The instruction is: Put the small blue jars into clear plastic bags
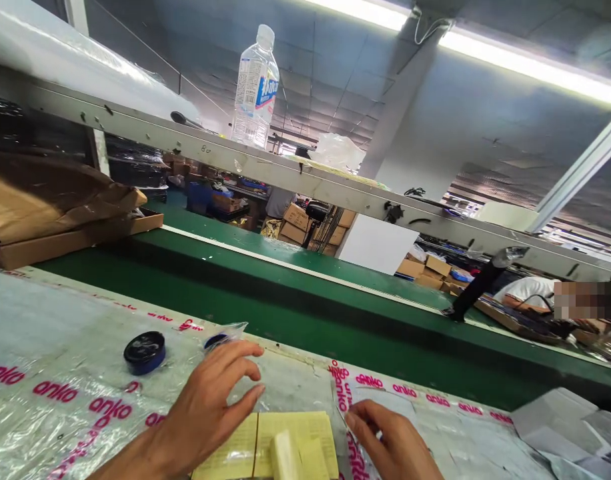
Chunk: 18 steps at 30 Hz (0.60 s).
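Observation:
My left hand (pixel 213 397) hovers over the left part of the yellow printed paper (pixel 313 427), its fingers apart and nothing in them. Behind its knuckles, a dark blue round object (pixel 215 341) lies partly hidden beside some clear plastic. To the left sits a round, flat object (pixel 144 352), black on top with a blue side. My right hand (pixel 393 437) is to the right of the paper, thumb and forefinger pressed together; whatever may be between them is too small to name. A rolled or folded pale yellow piece (pixel 285 453) lies on the paper at the bottom edge.
The worktop (pixel 60 313) is covered in plastic with pink-lettered tape. Beyond it runs a green conveyor belt (pixel 285 320). A clear bottle (pixel 257 90) stands on the overhead shelf (pixel 210 147). Brown cardboard (pixel 85 237) lies left, white packaging (pixel 555 420) right. A person (pixel 528 293) is at far right.

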Available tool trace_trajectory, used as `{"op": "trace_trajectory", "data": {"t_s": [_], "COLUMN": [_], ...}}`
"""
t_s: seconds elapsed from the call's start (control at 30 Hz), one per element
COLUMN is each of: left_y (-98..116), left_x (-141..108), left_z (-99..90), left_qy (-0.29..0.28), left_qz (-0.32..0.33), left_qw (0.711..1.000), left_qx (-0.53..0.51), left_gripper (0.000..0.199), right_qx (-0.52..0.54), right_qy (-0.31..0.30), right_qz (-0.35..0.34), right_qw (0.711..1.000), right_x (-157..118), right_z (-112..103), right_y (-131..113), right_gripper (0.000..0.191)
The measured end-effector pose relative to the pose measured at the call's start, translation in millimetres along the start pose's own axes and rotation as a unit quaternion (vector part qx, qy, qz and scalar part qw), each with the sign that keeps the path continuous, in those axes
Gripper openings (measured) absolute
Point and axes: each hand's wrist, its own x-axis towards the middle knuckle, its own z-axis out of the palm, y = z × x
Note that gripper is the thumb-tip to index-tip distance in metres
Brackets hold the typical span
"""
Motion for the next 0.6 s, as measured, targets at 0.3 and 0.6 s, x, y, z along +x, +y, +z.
{"op": "trace_trajectory", "data": {"t_s": [0.3,0.6], "left_y": [24.4,19.9], "left_x": [12.8,17.1], "left_z": [26.3,36.1], "left_qy": [-0.127,-0.145], "left_qz": [-0.046,-0.013], "left_qw": [0.985,0.986], "left_qx": [-0.106,-0.085], "left_gripper": [0.013,0.016], "right_qx": [-0.013,-0.039], "right_qy": [0.034,0.094], "right_qz": [0.055,0.122], "right_qw": [0.998,0.987], "right_x": [-15.2,-29.3], "right_z": [-8.0,-31.4], "right_y": [38.1,80.5], "right_gripper": [0.051,0.051]}}
